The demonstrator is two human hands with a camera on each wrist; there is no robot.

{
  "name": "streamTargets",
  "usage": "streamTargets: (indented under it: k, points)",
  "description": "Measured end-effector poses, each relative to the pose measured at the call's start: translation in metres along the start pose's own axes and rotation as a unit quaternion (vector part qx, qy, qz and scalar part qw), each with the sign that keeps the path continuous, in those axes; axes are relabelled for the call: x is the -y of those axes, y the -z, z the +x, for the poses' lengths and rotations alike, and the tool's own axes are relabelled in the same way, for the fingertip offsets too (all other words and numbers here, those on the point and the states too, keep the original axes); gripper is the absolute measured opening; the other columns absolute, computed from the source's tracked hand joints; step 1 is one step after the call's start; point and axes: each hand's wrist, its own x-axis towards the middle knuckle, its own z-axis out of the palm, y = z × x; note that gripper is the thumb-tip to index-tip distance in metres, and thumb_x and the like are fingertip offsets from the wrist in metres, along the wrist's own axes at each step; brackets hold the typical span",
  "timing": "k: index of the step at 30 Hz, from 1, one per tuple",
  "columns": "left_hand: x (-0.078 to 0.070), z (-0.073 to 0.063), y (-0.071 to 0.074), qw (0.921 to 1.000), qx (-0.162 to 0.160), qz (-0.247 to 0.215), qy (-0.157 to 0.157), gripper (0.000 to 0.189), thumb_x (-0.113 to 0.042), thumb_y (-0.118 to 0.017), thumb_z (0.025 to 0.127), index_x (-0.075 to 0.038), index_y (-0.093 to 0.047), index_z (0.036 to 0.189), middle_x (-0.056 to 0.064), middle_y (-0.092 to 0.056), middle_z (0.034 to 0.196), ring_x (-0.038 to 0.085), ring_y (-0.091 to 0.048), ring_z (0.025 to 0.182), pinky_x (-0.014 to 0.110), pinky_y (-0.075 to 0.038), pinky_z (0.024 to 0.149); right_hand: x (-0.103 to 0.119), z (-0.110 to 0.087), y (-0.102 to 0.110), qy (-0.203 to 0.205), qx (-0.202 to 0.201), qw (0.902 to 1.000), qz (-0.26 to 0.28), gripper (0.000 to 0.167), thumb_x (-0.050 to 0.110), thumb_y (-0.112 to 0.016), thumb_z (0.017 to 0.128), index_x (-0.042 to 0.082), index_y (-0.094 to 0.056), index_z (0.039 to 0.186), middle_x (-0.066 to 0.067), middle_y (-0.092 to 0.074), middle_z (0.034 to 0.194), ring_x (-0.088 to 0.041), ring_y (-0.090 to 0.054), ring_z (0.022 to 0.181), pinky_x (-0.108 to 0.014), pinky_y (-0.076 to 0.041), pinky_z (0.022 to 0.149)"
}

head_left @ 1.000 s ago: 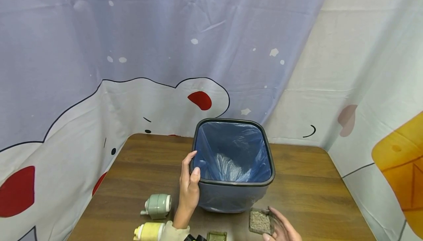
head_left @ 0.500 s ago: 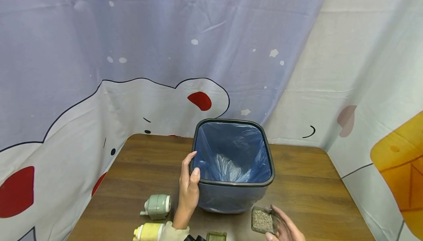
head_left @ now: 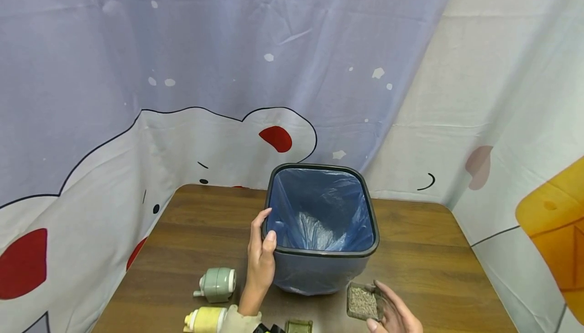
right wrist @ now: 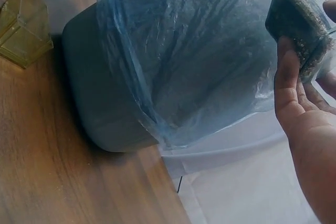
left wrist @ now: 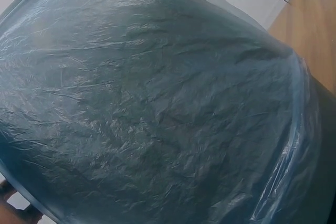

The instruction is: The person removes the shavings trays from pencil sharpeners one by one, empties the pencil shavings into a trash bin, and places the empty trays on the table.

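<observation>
A dark trash bin (head_left: pixel 319 271) with a black rim and a blue plastic liner (head_left: pixel 292 206) stands on the table. My left hand (head_left: pixel 261 262) grips the bin's left rim, thumb outside and fingertips at the top edge; the left wrist view is mostly filled by the liner-covered side (left wrist: pixel 157 103). In front of the bin's right corner, my right hand (head_left: pixel 398 313) holds a small clear square box (right wrist: pixel 287 6) by its sides. Fine light-brown grains (head_left: pixel 362 302) lie in it, seen through its open top.
A sage-green jar-like object (head_left: pixel 218 285) with a white end lies left of the bin. Below it is a similar yellow one (head_left: pixel 209 320), partly behind my left sleeve (head_left: pixel 237 320). A yellowish clear box (right wrist: pixel 25 30) sits on the wooden table (head_left: pixel 420 257) near the front.
My right hand has shifted slightly to the right with the clear box, then up a little. The left hand and the bin stay where they were.
</observation>
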Motion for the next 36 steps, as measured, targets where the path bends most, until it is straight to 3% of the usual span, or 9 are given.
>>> streamTargets:
  k: [8, 11, 18, 26, 33, 36]
  points:
    - [0.000, 0.000, 0.000, 1.0000, 0.003, 0.002, 0.004, 0.044, -0.006, -0.038, 0.087, 0.002, -0.041, 0.130, 0.017, -0.042, 0.132, 0.037, -0.041, 0.102, 0.028, -0.031, 0.088, 0.001, 0.006, -0.003, 0.057, 0.003, 0.9981, -0.022, 0.072, -0.042, -0.035, 0.064, -0.028, -0.010, 0.130, -0.034, -0.037, 0.132, -0.032, -0.042, 0.124, -0.032, -0.040, 0.096]
    - [0.000, 0.000, 0.000, 1.0000, 0.003, 0.001, 0.006, 0.044, -0.006, -0.038, 0.087, 0.002, -0.041, 0.130, 0.017, -0.042, 0.133, 0.037, -0.040, 0.101, 0.028, -0.031, 0.087, 0.004, 0.007, -0.005, 0.055, -0.006, 0.9980, -0.031, 0.072, -0.042, -0.035, 0.064, -0.028, -0.011, 0.130, -0.034, -0.037, 0.131, -0.032, -0.043, 0.123, -0.032, -0.041, 0.095]
    - [0.000, 0.000, 0.000, 1.0000, 0.003, 0.000, 0.007, 0.044, -0.006, -0.038, 0.087, 0.002, -0.041, 0.130, 0.018, -0.042, 0.133, 0.036, -0.041, 0.116, 0.026, -0.029, 0.096, 0.009, 0.010, -0.007, 0.042, -0.027, 0.9977, -0.045, 0.069, -0.040, -0.035, 0.066, -0.027, -0.013, 0.130, -0.034, -0.039, 0.130, -0.031, -0.045, 0.122, -0.033, -0.042, 0.093]
    - [0.001, 0.000, 0.000, 1.0000, 0.002, -0.004, 0.007, 0.044, -0.006, -0.038, 0.087, 0.001, -0.041, 0.130, 0.016, -0.043, 0.133, 0.038, -0.041, 0.114, 0.026, -0.029, 0.096, 0.014, 0.015, -0.009, 0.050, -0.029, 0.9975, -0.041, 0.067, -0.037, -0.038, 0.068, -0.027, -0.014, 0.130, -0.035, -0.038, 0.130, -0.032, -0.044, 0.122, -0.033, -0.041, 0.095]
    - [-0.001, 0.000, 0.001, 1.0000, 0.001, -0.003, 0.008, 0.045, -0.007, -0.038, 0.087, 0.000, -0.041, 0.131, 0.015, -0.043, 0.133, 0.037, -0.041, 0.103, 0.028, -0.031, 0.089, 0.016, 0.022, -0.010, 0.088, -0.018, 0.9949, -0.046, 0.065, -0.036, -0.040, 0.068, -0.030, -0.014, 0.127, -0.042, -0.035, 0.126, -0.038, -0.043, 0.121, -0.035, -0.040, 0.096]
    - [-0.001, 0.000, 0.000, 1.0000, 0.001, -0.005, 0.005, 0.045, -0.007, -0.038, 0.087, 0.000, -0.041, 0.131, 0.015, -0.043, 0.132, 0.037, -0.042, 0.106, 0.028, -0.031, 0.091, 0.018, 0.024, -0.011, 0.090, -0.018, 0.9947, -0.047, 0.065, -0.035, -0.041, 0.068, -0.030, -0.014, 0.127, -0.042, -0.036, 0.126, -0.038, -0.043, 0.121, -0.035, -0.041, 0.096]
